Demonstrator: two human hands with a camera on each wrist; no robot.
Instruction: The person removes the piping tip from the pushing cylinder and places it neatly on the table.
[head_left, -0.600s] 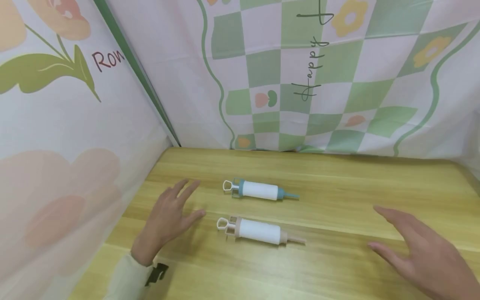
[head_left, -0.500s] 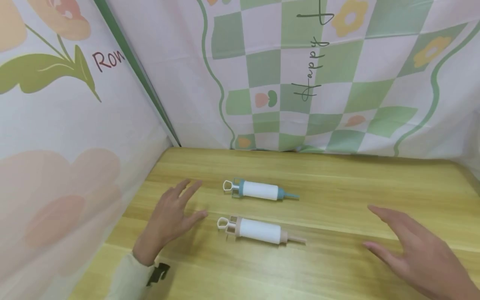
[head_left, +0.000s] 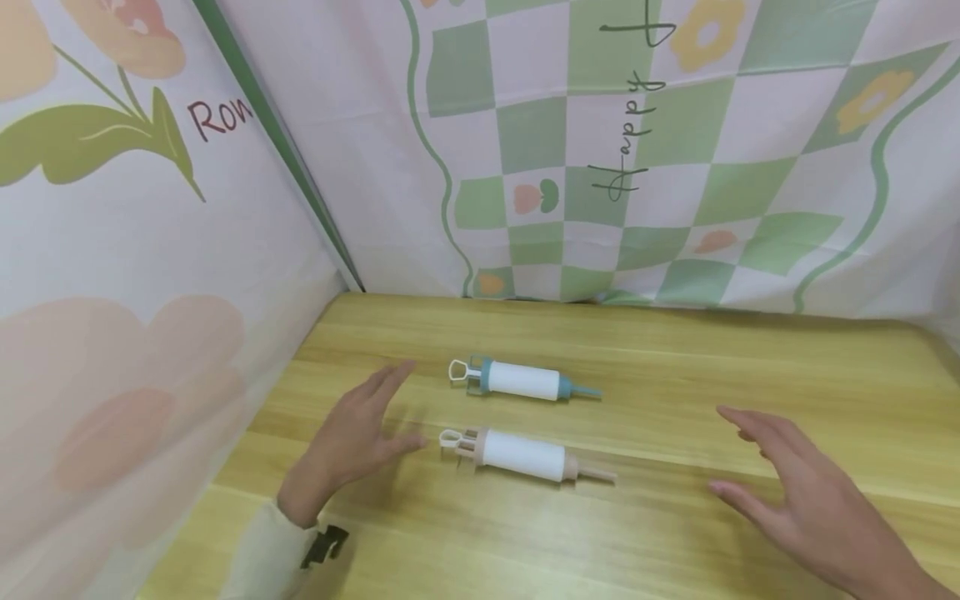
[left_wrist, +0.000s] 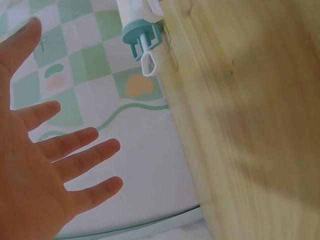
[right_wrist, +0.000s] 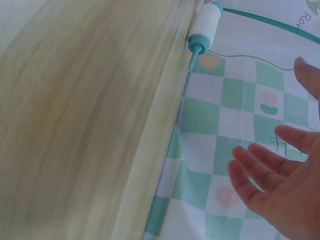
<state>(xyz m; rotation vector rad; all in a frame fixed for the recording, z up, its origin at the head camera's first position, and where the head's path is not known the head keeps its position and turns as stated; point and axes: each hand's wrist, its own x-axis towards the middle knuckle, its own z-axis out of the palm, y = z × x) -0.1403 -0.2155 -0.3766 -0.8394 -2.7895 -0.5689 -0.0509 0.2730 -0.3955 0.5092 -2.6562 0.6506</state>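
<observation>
Two syringes lie roughly parallel on the wooden table, ring handles to the left and thin nozzles to the right. The farther one, a white-barrelled syringe with blue ends, is also partly seen as the blue syringe in the left wrist view and the blue syringe in the right wrist view. Nearer me lies a syringe with beige-pink ends. My left hand hovers with fingers extended, its thumb tip right by the pink syringe's ring. Well right of both nozzles, my right hand is held with thumb and fingers apart, holding nothing.
A patterned cloth with green checks hangs along the table's back edge. Another floral cloth closes off the left side. A dark piece sits at the left sleeve's cuff.
Both hands have moved inward, the left to the right and the right to the left. The pink syringe's ring looks narrower, as if it has turned slightly. The view has shifted a little.
</observation>
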